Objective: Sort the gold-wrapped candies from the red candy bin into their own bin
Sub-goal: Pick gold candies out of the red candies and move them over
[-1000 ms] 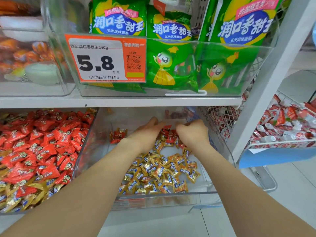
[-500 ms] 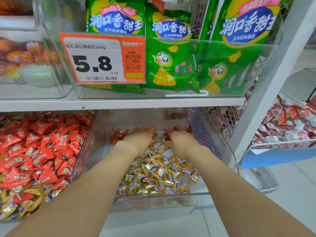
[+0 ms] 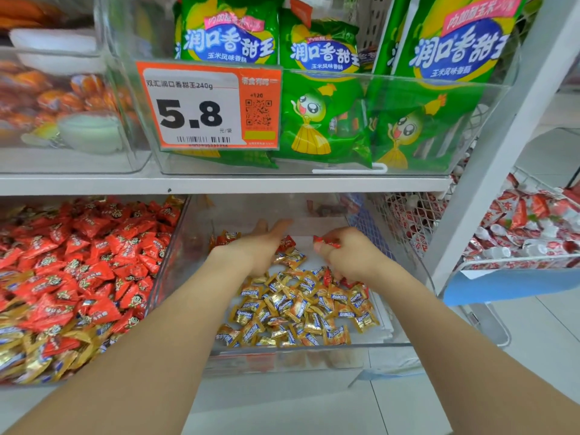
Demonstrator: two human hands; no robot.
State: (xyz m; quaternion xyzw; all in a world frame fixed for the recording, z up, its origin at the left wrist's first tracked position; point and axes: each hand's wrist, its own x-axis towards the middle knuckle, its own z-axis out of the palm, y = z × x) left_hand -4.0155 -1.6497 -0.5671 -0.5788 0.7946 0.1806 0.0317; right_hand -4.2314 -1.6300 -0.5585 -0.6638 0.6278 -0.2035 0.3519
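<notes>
— reaching into the clear bin (image 3: 314, 356) with both hands, see? the gold-wrapped candies (image 3: 301, 306) are heaped toward its front wall.
— why is the right hand (image 3: 348, 259) curled like that?
— its grip is clamped on a red candy (image 3: 326, 241), pinched at the fingertips. a stray, i'd guess, being lifted out so this bin is all gold.
— and the left hand (image 3: 257, 249)?
— grip apart, fingers straight, low over the pile beside a second red candy (image 3: 287, 243). it's holding nothing i can see.
— much left?
— plenty, i'd say. more gold wrappers (image 3: 34, 362) lie at the front of the red candy bin (image 3: 158, 277), just to the left.
</notes>
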